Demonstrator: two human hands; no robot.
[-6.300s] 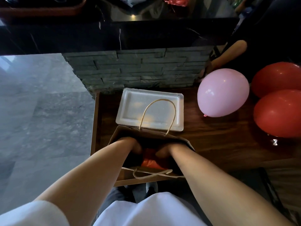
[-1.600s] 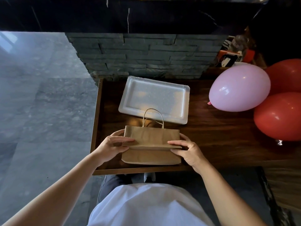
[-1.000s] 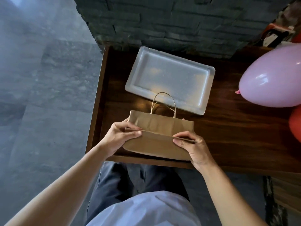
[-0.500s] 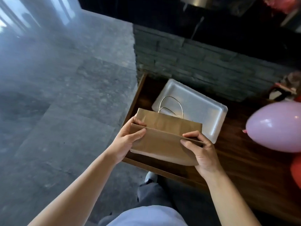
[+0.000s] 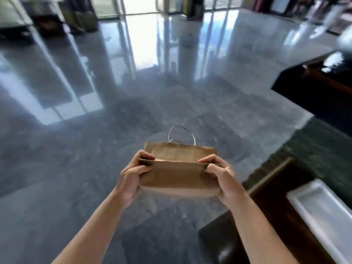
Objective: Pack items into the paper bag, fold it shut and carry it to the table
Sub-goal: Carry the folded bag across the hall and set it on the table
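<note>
A brown paper bag [image 5: 179, 176] with its top folded over is held in the air in front of me, above the grey stone floor. Its twine handles [image 5: 181, 136] stick up behind the fold. My left hand [image 5: 133, 180] grips the bag's left end at the fold, thumb on top. My right hand [image 5: 222, 178] grips the right end the same way. What is inside the bag is hidden.
A polished grey floor [image 5: 95, 130] stretches ahead to bright glass doors. At the lower right is the dark wooden shelf [image 5: 274, 202] with a white foam tray [image 5: 323, 214]. A black counter [image 5: 314, 88] stands at the right.
I lifted the folded bag off the wooden shelf and turned left, away from it. The shelf, tray and balloons slid to the right; the balloons are out of view.
</note>
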